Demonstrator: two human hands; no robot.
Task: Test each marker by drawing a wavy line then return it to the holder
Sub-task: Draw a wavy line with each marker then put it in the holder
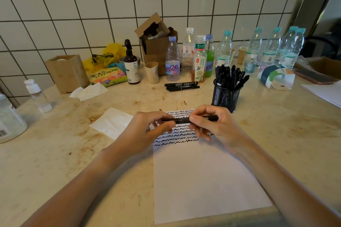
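While both forearms reach in over the bare lower part of the white sheet (pixel 203 180), the person holds one black marker (pixel 184 120) level above the rows of wavy lines (pixel 177 138) at the top of that sheet. The left hand (pixel 147 131) pinches one end of the marker with curled fingers, and the right hand (pixel 212 125) grips the other end in the same way. I cannot tell whether the cap is on or off, because the fingers hide both tips. To my judgement the step in hand is pulling a cap off or pressing it back on, between two test lines.

If the cap is coming off, the next move calls for a steady pull apart, then setting the tip down in free space below the last row. If it is going on, the marker must go to the black mesh holder (pixel 226 96), which stands just beyond the right hand and is already crowded with markers.

Farther back, a few loose markers (pixel 181 86) lie on the counter (pixel 73 153), in front of a row of plastic bottles (pixel 212 55) by the tiled wall.
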